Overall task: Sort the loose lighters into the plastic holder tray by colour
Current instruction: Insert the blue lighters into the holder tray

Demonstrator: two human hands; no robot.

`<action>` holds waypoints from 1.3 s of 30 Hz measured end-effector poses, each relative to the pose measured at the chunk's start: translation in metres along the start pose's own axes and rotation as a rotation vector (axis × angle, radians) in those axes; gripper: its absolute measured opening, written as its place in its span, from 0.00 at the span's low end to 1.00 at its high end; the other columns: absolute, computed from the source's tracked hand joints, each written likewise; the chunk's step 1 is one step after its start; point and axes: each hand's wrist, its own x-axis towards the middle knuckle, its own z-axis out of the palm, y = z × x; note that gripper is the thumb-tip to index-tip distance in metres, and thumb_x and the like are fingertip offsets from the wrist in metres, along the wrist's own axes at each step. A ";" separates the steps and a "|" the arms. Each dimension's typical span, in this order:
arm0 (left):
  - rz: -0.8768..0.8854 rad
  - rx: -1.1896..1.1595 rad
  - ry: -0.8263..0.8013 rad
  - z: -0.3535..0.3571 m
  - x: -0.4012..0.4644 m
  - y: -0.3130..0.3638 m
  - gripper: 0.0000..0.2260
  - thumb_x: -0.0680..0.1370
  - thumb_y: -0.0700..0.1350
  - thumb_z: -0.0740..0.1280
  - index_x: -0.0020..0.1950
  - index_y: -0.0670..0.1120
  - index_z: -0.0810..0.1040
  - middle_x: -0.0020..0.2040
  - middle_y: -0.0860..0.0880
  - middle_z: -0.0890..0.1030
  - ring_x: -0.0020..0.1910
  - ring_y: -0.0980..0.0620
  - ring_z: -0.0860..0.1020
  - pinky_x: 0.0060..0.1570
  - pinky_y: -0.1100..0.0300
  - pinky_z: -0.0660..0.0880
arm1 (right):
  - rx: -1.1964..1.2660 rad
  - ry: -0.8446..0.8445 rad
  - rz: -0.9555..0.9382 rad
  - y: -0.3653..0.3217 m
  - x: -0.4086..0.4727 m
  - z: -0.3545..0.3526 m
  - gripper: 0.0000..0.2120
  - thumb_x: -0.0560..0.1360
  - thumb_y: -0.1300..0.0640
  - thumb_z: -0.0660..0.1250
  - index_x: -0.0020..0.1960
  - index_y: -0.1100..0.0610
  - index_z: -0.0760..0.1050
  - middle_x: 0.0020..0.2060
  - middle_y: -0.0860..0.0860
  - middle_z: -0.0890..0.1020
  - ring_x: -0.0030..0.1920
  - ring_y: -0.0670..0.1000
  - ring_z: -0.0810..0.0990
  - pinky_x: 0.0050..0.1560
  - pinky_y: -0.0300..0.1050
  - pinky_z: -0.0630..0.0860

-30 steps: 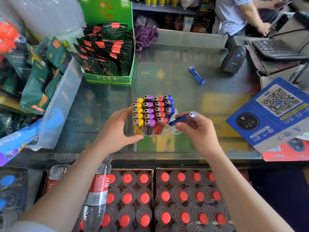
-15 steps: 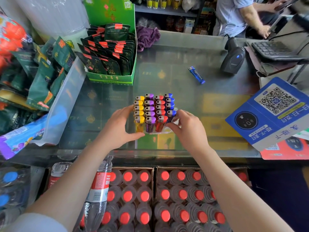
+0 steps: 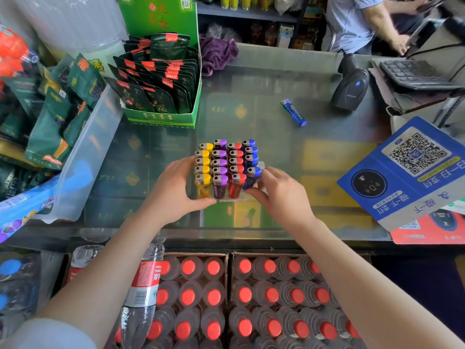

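A clear plastic holder tray (image 3: 232, 198) stands on the glass counter with upright lighters in four colour columns: yellow (image 3: 202, 162), purple (image 3: 219, 162), red (image 3: 235, 162) and blue (image 3: 250, 153). My left hand (image 3: 171, 192) grips the tray's left side, with the thumb along the front edge. My right hand (image 3: 284, 197) pinches the front blue lighter (image 3: 253, 173), which stands in the blue column at the tray's right front corner. One loose blue lighter (image 3: 293, 112) lies flat on the counter, far right of the tray.
A green display box of dark packets (image 3: 161, 91) stands at the back left, beside a bin of snack bags (image 3: 50, 117). A barcode scanner (image 3: 351, 84), a keyboard (image 3: 415, 74) and a blue QR card (image 3: 412, 170) are on the right. A person sits behind the counter.
My right hand brought a blue lighter down from above the tray's right side and set it into the blue column. My left hand stayed on the tray.
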 end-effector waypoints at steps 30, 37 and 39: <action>-0.037 -0.024 -0.021 0.000 0.014 -0.003 0.36 0.61 0.57 0.75 0.66 0.53 0.66 0.65 0.54 0.71 0.65 0.52 0.64 0.64 0.47 0.64 | -0.108 -0.200 0.384 0.056 0.074 -0.001 0.12 0.72 0.66 0.60 0.54 0.61 0.76 0.49 0.62 0.76 0.48 0.64 0.76 0.45 0.50 0.72; -0.043 -0.005 -0.004 -0.002 0.001 -0.001 0.35 0.61 0.56 0.75 0.64 0.52 0.67 0.63 0.53 0.72 0.64 0.52 0.65 0.61 0.50 0.65 | 0.061 -0.321 0.559 0.023 0.025 -0.033 0.07 0.69 0.58 0.66 0.43 0.61 0.78 0.41 0.60 0.82 0.42 0.62 0.79 0.40 0.49 0.76; -0.045 0.007 0.007 -0.001 -0.006 0.000 0.34 0.61 0.56 0.75 0.64 0.52 0.67 0.63 0.53 0.72 0.64 0.51 0.65 0.60 0.50 0.65 | 0.001 -0.327 0.513 0.018 0.017 -0.030 0.08 0.69 0.60 0.64 0.47 0.61 0.76 0.44 0.61 0.80 0.41 0.62 0.77 0.39 0.48 0.72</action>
